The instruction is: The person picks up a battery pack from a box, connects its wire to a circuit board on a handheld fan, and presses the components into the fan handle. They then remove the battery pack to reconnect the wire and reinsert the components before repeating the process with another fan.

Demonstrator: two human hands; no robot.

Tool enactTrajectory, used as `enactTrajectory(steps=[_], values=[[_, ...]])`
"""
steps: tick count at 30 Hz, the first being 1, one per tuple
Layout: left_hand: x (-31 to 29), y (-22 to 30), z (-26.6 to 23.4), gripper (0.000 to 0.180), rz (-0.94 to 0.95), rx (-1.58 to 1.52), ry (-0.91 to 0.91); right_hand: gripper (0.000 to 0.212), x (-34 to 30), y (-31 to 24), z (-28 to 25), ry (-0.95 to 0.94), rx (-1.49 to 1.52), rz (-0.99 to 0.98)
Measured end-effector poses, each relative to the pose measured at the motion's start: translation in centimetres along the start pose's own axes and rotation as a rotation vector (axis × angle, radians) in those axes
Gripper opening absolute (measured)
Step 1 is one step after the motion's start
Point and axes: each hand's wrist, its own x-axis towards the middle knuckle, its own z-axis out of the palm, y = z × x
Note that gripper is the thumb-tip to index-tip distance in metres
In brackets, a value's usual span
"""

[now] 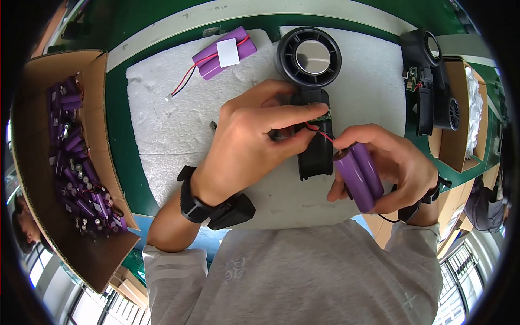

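A black device housing (pixel 315 154) lies on the white foam sheet, its round spoked head (pixel 310 57) with a silver disc at the far end. My left hand (pixel 252 130) reaches over the housing from the left. Its index fingertip touches a small green circuit board (pixel 325 115) inside, with the thumb beside red and black wires (pixel 323 134); its other fingers curl at the housing's left side, partly hidden. My right hand (pixel 392 168) holds a purple two-cell battery pack (pixel 358 176) just right of the housing. The wires run from this pack toward my left thumb, where their end is hidden.
Another purple battery pack (pixel 225 52) with a white label and wired plug lies far left on the foam sheet (pixel 162 135). A cardboard box (pixel 103 135) of purple cells stands left. At right are more black device parts (pixel 425 86) and a box (pixel 457 116) with white packing.
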Motion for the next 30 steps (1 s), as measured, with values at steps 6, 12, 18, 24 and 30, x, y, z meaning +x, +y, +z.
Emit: enactTrajectory(steps=[6, 12, 18, 24, 30], values=[[0.2, 0.0, -0.3, 0.046, -0.047, -0.080, -0.028, 0.071, 1.1, 0.4, 0.1, 0.055, -0.727, -0.477], [0.1, 0.1, -0.6, 0.045, -0.079, -0.087, -0.039, 0.067, 2.1, 1.3, 1.9, 0.216, -1.127, -0.664], [0.2, 0.3, -0.5, 0.043, -0.058, -0.069, -0.009, 0.067, 2.3, 2.4, 2.3, 0.260, -1.195, -0.771], [0.2, 0.4, -0.6, 0.041, -0.015, -0.028, -0.020, 0.066, 2.0, 2.7, 2.6, 0.336, -1.323, -0.739], [0.2, 0.2, -0.7, 0.038, 0.074, -0.009, -0.017, 0.064, 2.1, 3.0, 2.7, 0.396, -1.378, -0.724]])
